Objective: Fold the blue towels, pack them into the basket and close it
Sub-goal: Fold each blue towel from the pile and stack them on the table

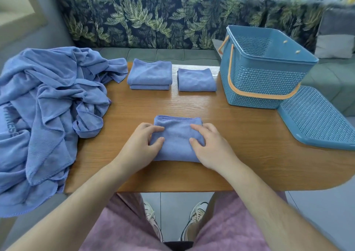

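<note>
A folded blue towel (pixel 177 135) lies on the wooden table (pixel 240 154) near its front edge. My left hand (pixel 142 145) grips the towel's left side with curled fingers and thumb on top of the cloth. On the right side, my right hand (pixel 209 145) grips it the same way. Two folded towels (pixel 149 73) are stacked at the table's far side, with a single folded towel (pixel 196 79) beside them. A heap of unfolded blue towels (pixel 48 106) covers the left end. The blue basket (pixel 265 85) stands open at the right, its lid (pixel 317 120) flat beside it.
The basket has an orange handle (pixel 259 95) folded down round its front. A sofa with leaf-patterned cushions (pixel 153 20) runs behind the table. The heap of towels hangs over the table's left edge. My legs and shoes (pixel 196 218) show below the front edge.
</note>
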### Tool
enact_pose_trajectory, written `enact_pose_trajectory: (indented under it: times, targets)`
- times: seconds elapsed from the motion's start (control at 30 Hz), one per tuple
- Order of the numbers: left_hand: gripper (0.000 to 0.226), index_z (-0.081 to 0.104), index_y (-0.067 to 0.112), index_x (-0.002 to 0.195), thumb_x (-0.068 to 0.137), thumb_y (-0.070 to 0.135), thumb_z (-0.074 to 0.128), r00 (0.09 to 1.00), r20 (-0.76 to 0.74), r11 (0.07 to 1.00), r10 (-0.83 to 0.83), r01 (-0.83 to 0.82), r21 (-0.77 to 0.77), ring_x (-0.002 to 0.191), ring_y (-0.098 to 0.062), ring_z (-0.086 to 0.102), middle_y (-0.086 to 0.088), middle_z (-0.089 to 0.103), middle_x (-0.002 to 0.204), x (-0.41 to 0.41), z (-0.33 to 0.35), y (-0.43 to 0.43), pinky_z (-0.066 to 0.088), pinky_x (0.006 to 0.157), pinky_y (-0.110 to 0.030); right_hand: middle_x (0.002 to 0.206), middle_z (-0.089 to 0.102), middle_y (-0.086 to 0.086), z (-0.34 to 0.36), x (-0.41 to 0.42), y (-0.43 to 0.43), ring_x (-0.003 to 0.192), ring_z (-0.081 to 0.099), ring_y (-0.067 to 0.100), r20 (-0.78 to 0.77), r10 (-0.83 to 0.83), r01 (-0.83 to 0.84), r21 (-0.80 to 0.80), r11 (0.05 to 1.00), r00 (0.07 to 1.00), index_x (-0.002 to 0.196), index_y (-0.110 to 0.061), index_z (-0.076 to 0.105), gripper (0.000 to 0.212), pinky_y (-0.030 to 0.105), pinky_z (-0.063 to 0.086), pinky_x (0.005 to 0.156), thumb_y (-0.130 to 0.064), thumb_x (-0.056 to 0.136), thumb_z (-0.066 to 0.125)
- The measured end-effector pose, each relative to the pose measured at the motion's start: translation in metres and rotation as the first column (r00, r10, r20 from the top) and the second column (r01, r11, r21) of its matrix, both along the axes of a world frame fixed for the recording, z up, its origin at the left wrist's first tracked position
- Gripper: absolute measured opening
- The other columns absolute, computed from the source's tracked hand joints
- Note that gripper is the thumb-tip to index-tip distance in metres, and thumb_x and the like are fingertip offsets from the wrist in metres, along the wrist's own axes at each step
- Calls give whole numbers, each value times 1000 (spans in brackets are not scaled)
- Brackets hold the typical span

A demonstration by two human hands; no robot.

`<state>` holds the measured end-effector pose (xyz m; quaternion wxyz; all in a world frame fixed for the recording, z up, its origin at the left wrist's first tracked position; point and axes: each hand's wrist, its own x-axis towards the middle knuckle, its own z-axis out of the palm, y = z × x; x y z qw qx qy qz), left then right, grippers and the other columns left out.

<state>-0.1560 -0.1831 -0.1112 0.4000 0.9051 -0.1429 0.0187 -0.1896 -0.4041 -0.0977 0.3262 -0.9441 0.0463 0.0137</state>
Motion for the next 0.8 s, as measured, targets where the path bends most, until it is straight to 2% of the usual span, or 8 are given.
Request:
enact_pose_trajectory:
  times: [0.07,0.13,0.23,0.4,0.5,0.63,0.73,0.8]
  targets:
    - [34,67,17,125,94,33,64,988,147,992,43,-60,113,89,-3,53,3,46,131,-1,-2,-3,45,91,-19,150,34,-9,-2,-3,6,126,49,22,79,-27,42,-192,980,996,148,-32,46,49,36,45,98,-43,100,49]
    - [45,66,22,127,93,50,54,956,293,973,-30,-40,229,122,-16,49,3,41,149,-4,0,-9,41,103,-36,159,29,-1,-1,-7,14,132,40,28,208,14,65,-366,928,978,149,-32,46,55,43,42,101,-50,98,39]
    - [72,45,38,148,88,72,24,975,145,922,-170,106,371,151,-7,17,15,24,163,-3,0,-19,21,120,-37,170,9,0,-4,-7,19,150,17,24,74,62,-25,-423,906,995,157,-39,29,70,44,23,117,-62,93,16]
    - [75,34,42,153,87,73,17,986,75,941,-152,121,315,153,-2,1,17,14,166,7,-10,-18,8,125,-34,170,-7,6,-10,-2,15,156,-3,25,-27,13,-22,-391,920,1000,161,-39,12,65,43,7,124,-63,101,15]
    - [75,34,42,152,86,75,19,996,84,961,-10,-13,277,154,-11,-7,2,7,168,-5,-11,-16,0,124,-29,168,6,16,-3,-11,18,156,-5,29,-84,-53,17,-384,923,995,161,-34,11,70,45,4,125,-66,100,16]
    - [83,34,41,152,80,80,21,999,3,959,42,-41,282,154,-15,9,1,26,163,-13,-13,-11,7,123,-33,160,32,-1,-5,-18,17,150,15,21,15,5,0,-319,948,1000,158,-29,27,73,40,16,122,-63,94,22]
    - [78,47,32,146,81,73,32,998,51,979,34,-43,200,143,-12,30,10,43,148,-7,-12,-12,20,113,-29,156,32,-10,-6,-15,17,143,23,13,103,5,5,-105,994,995,157,-27,29,64,30,19,118,-49,99,43]
    - [69,50,26,144,86,62,43,997,70,997,-19,13,78,141,-5,32,13,39,151,-3,-9,-16,24,114,-28,158,25,-17,-4,-13,18,141,23,-2,162,-7,0,42,999,987,158,-30,27,65,12,15,113,-32,99,54]
